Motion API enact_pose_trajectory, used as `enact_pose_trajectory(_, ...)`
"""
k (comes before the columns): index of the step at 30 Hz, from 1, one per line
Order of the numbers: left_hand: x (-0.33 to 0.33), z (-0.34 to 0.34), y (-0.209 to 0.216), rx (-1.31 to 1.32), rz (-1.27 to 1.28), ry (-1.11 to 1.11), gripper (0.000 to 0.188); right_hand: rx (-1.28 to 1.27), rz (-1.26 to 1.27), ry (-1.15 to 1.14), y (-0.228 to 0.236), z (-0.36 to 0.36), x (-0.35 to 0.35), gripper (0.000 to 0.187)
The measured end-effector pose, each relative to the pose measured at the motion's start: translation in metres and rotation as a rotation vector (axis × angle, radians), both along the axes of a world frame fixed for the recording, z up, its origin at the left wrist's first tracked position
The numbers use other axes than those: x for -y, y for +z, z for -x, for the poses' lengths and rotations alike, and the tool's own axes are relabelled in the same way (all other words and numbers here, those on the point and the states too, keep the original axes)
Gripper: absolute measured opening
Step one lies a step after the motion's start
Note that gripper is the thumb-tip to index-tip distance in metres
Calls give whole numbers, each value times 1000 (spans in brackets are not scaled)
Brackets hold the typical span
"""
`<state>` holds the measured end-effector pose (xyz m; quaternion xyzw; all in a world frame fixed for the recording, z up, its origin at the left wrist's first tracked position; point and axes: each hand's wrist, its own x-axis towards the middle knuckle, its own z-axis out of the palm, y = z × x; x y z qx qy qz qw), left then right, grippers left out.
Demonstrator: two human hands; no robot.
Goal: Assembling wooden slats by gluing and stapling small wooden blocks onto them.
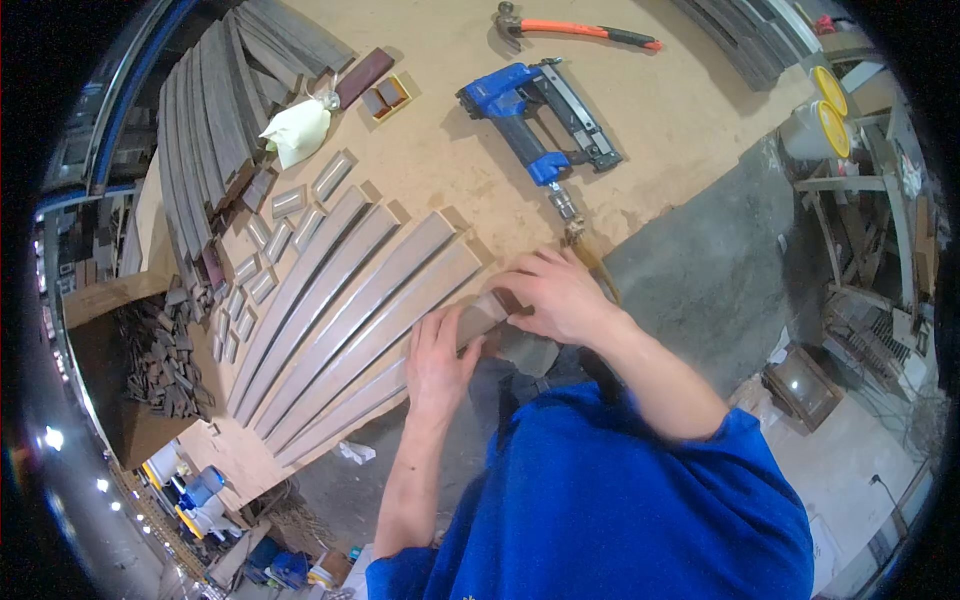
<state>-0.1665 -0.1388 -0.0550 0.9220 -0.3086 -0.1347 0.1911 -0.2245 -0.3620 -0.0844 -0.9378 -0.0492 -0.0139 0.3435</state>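
At the near edge of the workbench (430,140), both my hands are closed around the end of a long, slightly curved grey-brown wooden strip (482,316). My left hand (438,360) wraps over it a little back from the end. With its thumb and fingers, my right hand (562,298) grips the end itself, where a darker reddish-brown face shows. My fingers partly hide this end. Several similar wooden strips (385,265) lie fanned out to the left of my hands. Beyond my right hand rests a blue nail gun (530,120) with its hose fitting toward me.
Small wooden blocks (288,202) lie left of the strips, near a pale crumpled cloth (297,133) and a small open box (386,98). A claw hammer (580,30) lies at the back. Dark strips (205,110) are stacked far left, above a cardboard box (150,430) of offcuts.
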Motion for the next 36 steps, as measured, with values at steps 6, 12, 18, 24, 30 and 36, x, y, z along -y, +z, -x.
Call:
enact_pose_trajectory(6, 0, -3, -3, -7, -17, -19, 53, -173, -133, -326, 0, 35, -39, 32)
enact_pose_trajectory(12, 3, -4, -2, 15, -30, -48, 52, -130, -157, -398, 0, 40, -51, 34)
enact_pose_trajectory(18, 4, -3, -3, 0, -34, -18, 52, -143, -196, -400, -1, 42, -51, 34)
enact_pose_trajectory(24, 3, -3, -3, 14, -50, -18, 53, -83, -43, -315, -5, 30, -34, 36)
enact_pose_trajectory(30, 1, -3, -4, 23, -71, -26, 53, -42, 42, -45, -5, -6, -2, 41)
enact_pose_trajectory(36, 3, -1, -1, 13, -71, -21, 54, -75, 64, 76, -10, -16, 5, 43)
